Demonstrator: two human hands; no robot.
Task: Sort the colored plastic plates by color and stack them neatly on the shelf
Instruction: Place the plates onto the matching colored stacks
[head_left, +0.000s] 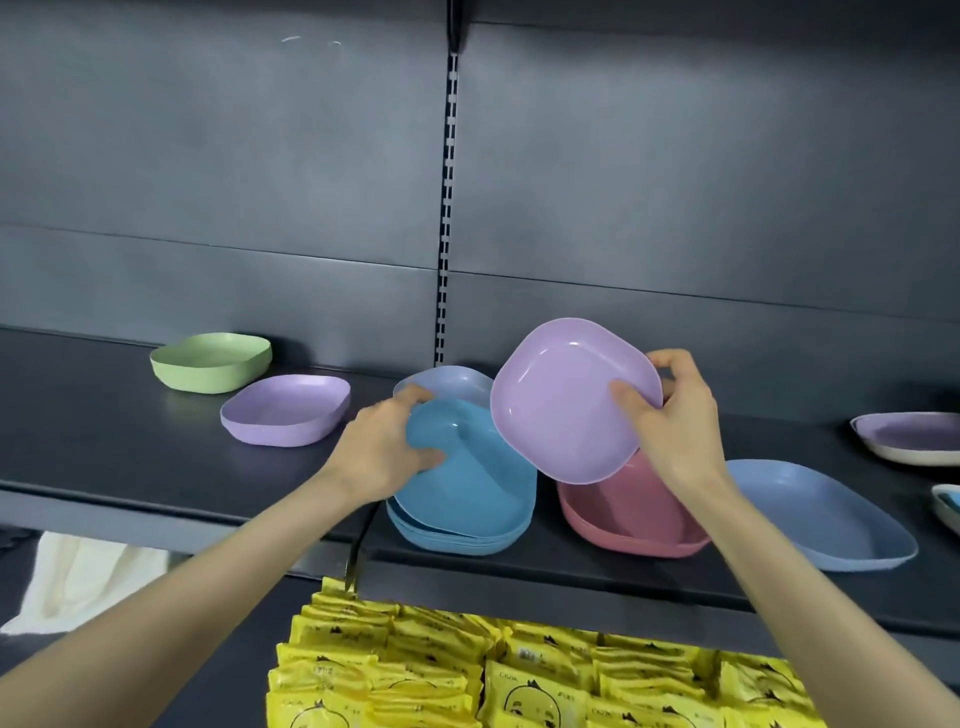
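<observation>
Above the pink stack (628, 514), mid-shelf, your right hand (670, 415) pinches the tilted lilac plate (566, 400) by its right rim, thumb on the inner face and fingers behind. Your left hand (389, 447) grips the far-left rim of the top plate on the blue stack (467, 493). The lilac stack (285, 410) sits well to the left on the shelf (104, 441), just near of the green stack (213, 361). This plate looks light, stiff and smooth, likely slick, so the raised rim is your best hold. It probably won't break if it slips, but it could skate. No writing shows on any plate. The yellow packets (519, 675) below carry a cartoon face and dark lettering, too blurred to read.
</observation>
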